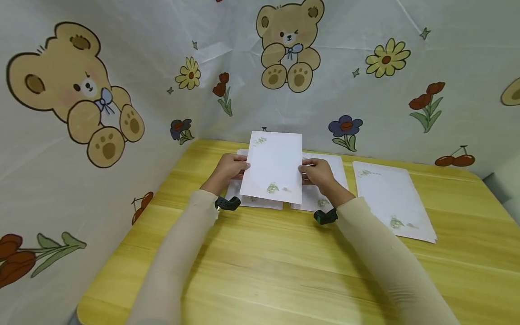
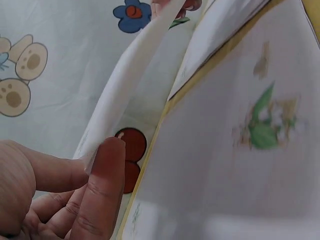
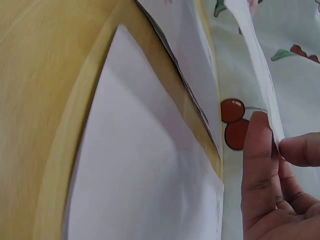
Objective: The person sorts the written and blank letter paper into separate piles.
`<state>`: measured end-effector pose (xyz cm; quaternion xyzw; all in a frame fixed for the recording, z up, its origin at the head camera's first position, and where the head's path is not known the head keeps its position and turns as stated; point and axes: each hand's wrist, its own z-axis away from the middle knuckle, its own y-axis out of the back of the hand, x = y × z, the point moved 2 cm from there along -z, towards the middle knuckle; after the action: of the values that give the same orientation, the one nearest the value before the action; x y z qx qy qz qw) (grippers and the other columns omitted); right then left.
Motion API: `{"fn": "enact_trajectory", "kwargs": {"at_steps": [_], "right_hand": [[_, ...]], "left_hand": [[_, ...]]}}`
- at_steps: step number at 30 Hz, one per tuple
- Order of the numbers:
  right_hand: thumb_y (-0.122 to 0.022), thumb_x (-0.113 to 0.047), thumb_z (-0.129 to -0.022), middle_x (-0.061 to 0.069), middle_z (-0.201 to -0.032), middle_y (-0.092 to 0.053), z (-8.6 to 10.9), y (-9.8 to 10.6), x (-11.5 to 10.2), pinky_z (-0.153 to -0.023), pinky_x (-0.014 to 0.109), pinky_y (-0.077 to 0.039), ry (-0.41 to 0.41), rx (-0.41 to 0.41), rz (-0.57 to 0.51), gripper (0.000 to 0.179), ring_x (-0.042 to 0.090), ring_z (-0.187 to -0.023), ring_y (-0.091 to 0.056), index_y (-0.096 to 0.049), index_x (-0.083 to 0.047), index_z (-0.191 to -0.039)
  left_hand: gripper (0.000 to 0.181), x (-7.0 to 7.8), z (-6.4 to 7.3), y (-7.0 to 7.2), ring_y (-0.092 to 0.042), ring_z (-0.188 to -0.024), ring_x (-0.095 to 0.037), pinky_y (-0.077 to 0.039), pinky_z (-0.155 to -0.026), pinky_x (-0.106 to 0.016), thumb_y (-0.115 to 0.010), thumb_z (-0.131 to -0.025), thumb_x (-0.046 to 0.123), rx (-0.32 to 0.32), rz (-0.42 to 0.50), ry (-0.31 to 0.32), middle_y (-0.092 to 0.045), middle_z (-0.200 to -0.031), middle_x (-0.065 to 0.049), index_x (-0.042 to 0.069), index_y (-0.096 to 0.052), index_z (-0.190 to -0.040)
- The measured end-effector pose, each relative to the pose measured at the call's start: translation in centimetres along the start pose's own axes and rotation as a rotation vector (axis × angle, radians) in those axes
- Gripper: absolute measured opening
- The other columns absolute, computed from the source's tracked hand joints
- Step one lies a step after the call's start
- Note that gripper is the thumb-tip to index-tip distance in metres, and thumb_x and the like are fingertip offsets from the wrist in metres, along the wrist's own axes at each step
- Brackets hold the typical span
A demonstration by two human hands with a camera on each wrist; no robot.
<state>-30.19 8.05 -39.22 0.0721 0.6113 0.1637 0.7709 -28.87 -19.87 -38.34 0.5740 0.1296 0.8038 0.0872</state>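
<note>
A white sheet of paper (image 1: pixel 274 167) with small green floral prints is held up above the table by both hands. My left hand (image 1: pixel 230 167) pinches its left edge between thumb and fingers; in the left wrist view the sheet (image 2: pixel 122 85) bends slightly, seen nearly edge-on. On the opposite edge, my right hand (image 1: pixel 318 174) pinches the paper, thumb on one side and fingers behind, as the right wrist view shows. Below the raised sheet lie a left paper stack (image 1: pixel 260 204) and a middle paper stack (image 1: pixel 335 169), each partly covered from the head view.
Another stack of printed paper (image 1: pixel 394 198) lies at the right on the wooden table (image 1: pixel 260 271). A patterned cloth (image 1: pixel 243 40) with bears and flowers hangs behind and at the left of the table. Dark wrist devices sit on both wrists.
</note>
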Motion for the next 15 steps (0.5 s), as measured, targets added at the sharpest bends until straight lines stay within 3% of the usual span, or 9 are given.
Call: {"fn": "enact_trajectory", "kwargs": {"at_steps": [4,8,15], "right_hand": [[-0.058,-0.019,-0.098,0.015,-0.108,-0.060,-0.4,-1.5,-0.2,-0.076,0.038,-0.063,0.011,-0.022,0.009,0.036,0.016,-0.078,-0.065,-0.056,-0.003,-0.131],[-0.059,-0.018,-0.098,0.012,-0.101,-0.061,-1.0,-2.7,-0.4,-0.068,0.032,-0.063,0.011,-0.042,0.025,0.035,0.012,-0.070,-0.065,-0.057,-0.002,-0.129],[-0.059,-0.018,-0.097,0.012,-0.102,-0.063,-1.1,-3.8,-0.9,-0.068,0.030,-0.063,-0.039,-0.104,0.044,0.036,0.013,-0.072,-0.067,-0.054,0.001,-0.129]], "left_hand": [[0.040,-0.7,0.1,1.3,-0.066,-0.101,-0.022,-0.060,-0.081,-0.032,-0.066,-0.095,0.017,0.032,-0.009,0.030,-0.067,-0.120,-0.009,0.012,-0.060,-0.134],[0.038,-1.5,0.0,2.1,-0.065,-0.100,-0.022,-0.060,-0.076,-0.029,-0.065,-0.095,0.018,0.057,-0.010,0.054,-0.066,-0.119,-0.009,0.012,-0.061,-0.132],[0.035,-2.5,-0.3,2.7,-0.065,-0.093,-0.019,-0.057,-0.066,-0.024,-0.064,-0.096,0.016,0.086,-0.028,0.070,-0.067,-0.117,-0.010,0.010,-0.062,-0.130]]}}
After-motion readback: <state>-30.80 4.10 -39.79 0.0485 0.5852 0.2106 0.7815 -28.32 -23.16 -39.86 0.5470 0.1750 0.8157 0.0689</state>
